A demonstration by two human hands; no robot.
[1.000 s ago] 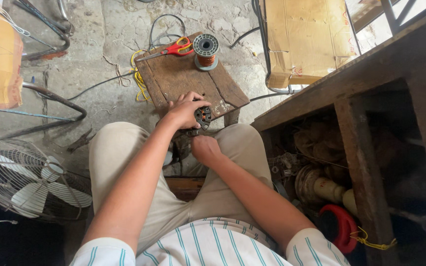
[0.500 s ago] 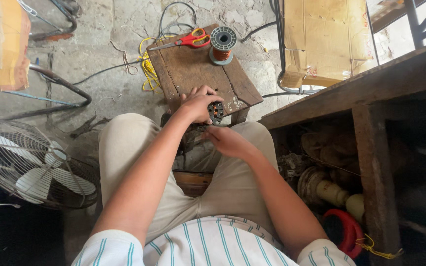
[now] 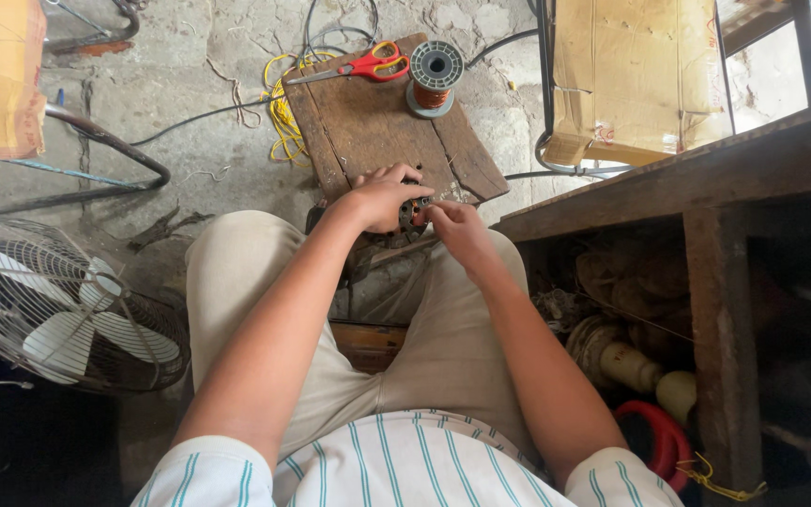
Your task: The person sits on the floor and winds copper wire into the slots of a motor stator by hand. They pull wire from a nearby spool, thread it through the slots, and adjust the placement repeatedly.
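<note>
I sit with my knees apart over a small wooden board [image 3: 377, 122] on the concrete floor. My left hand [image 3: 382, 199] grips a small dark round metal part [image 3: 413, 212], likely a motor stator, at the board's near edge. My right hand [image 3: 454, 228] touches the same part from the right, fingers pinched at its rim. Most of the part is hidden by my fingers. At the far end of the board lie red-handled scissors [image 3: 368, 66] and a spool of copper wire [image 3: 435, 75].
A floor fan [image 3: 44, 314] stands at left. Yellow wire [image 3: 283, 113] and black cables lie past the board. A cardboard box [image 3: 635, 80] sits at the back right. A wooden bench [image 3: 715, 178] at right shelters clutter and a red ring [image 3: 659, 441].
The view has shifted, so the board and hands sit further right and lower. My right hand has moved up from below the part to its right side. My left hand keeps its grip.
</note>
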